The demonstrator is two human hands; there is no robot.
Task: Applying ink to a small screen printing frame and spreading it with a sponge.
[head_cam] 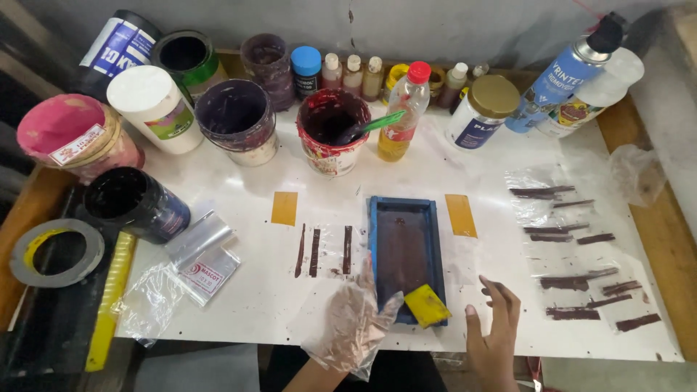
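White desk (239, 196) with a blue-framed printing screen (404, 254), smeared dark maroon, near its front edge.
Printing looks under way. Gloved left hand (348, 323), fingers spread, presses the frame's lower left edge; a yellow squeegee (426, 305) lies on the lower right corner. Bare right hand (494, 330), open and empty, hovers beside it; gripping the squeegee seems next. Paint tubs (330, 131) stand behind.

Small clear packet with red-and-white label (205, 274) at front left, blue-labelled spray can (565, 78) back right, white-labelled pink tub (75, 139) far left

Printing workshop: ink tubs (330, 131), screen frame (404, 254)
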